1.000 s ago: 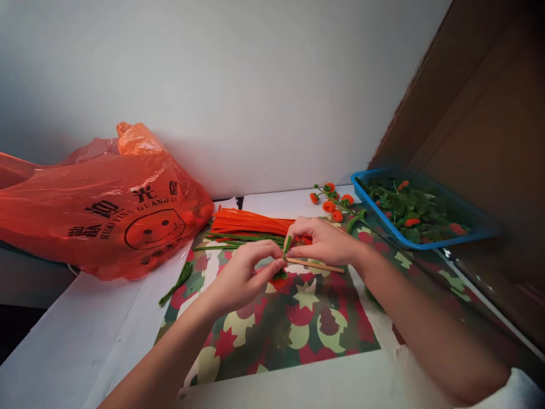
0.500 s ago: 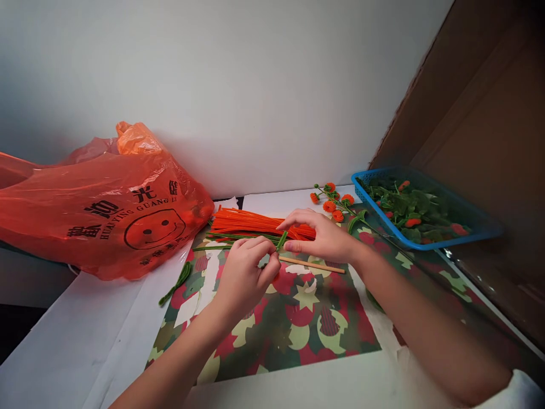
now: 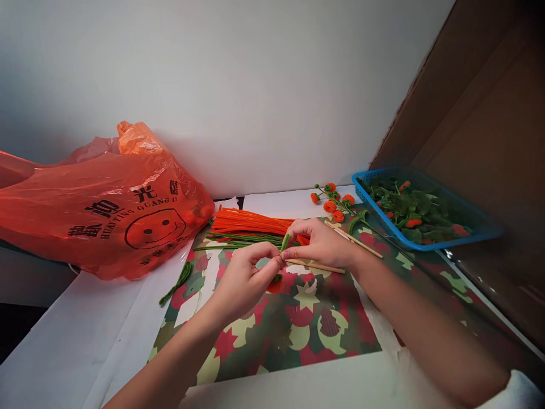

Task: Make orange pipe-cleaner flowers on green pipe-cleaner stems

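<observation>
My left hand (image 3: pixel 249 275) pinches a short green pipe cleaner (image 3: pixel 285 242) between thumb and forefinger. My right hand (image 3: pixel 321 244) is closed on the same pipe cleaner, its fingertips meeting those of the left. The green end points upward above the fingers. Just below the left fingertips shows an orange pipe-cleaner flower (image 3: pixel 276 286) with a dark green base; whether it joins the pipe cleaner is hidden by my fingers. Behind the hands lie a bundle of orange pipe cleaners (image 3: pixel 251 221) and several green pipe cleaners (image 3: pixel 230 241).
Wooden sticks (image 3: pixel 317 266) lie by my right hand. A finished orange flower spray (image 3: pixel 336 205) lies at the back, beside a blue basket (image 3: pixel 419 245) of leaves and flowers. At left stand a red plastic bag (image 3: pixel 106 210) and a folded green pipe cleaner (image 3: pixel 175 284). A patterned sheet (image 3: pixel 293 335) covers the table.
My right hand has moved slightly down and closed on the green pipe cleaner; its fingers were apart before. The orange flower below my left hand shows more, and another stick is visible behind my right hand.
</observation>
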Tool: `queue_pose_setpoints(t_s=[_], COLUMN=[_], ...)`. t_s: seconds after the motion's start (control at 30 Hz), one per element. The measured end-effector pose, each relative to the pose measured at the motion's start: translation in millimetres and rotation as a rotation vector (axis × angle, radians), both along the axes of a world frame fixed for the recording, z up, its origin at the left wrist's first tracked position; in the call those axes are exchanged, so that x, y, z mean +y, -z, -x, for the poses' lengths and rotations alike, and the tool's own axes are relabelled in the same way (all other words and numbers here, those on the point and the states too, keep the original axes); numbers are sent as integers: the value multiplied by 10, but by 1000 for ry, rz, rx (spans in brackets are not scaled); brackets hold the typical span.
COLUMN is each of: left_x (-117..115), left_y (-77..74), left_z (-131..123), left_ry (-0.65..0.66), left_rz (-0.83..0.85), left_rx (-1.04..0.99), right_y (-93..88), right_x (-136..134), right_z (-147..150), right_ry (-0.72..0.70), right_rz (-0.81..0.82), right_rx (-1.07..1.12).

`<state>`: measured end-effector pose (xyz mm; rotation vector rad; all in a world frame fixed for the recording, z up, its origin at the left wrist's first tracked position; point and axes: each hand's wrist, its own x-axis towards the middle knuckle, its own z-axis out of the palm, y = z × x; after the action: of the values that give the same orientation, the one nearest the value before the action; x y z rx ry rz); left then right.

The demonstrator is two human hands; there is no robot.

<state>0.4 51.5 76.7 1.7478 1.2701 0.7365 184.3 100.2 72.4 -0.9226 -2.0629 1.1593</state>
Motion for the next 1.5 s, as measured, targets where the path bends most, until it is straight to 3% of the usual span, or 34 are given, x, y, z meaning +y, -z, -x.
queue_pose_setpoints(t_s=[0.13, 0.27, 0.37, 0.73, 0.93, 1.17, 1.3, 1.5], left_x=[38, 79, 91, 132, 138, 182, 189, 113], left_y=[9, 5, -7, -46, 7, 37, 23, -2], left_z=[18, 33, 40, 89, 108, 170, 184, 101], left_ry=[37, 101, 153, 174, 155, 144, 147, 59], left_rz=[254, 326, 395, 453, 437, 501, 470, 393], left_rx=[-215, -288, -284, -90, -50, -288, -242, -20], right_y=[41, 67, 45, -143, -125, -10, 48, 97], right_x=[25, 28, 30, -146, -257, -183, -132, -144], right_z=[-17, -34, -63, -28, 43, 103, 109, 113], right_ry=[-16, -95, -124, -69, -85, 58, 75, 81], right_rz=[-4, 88, 34, -510, -873, -1238, -1176, -577], right_rx=[53, 124, 64, -351, -543, -410, -320, -245])
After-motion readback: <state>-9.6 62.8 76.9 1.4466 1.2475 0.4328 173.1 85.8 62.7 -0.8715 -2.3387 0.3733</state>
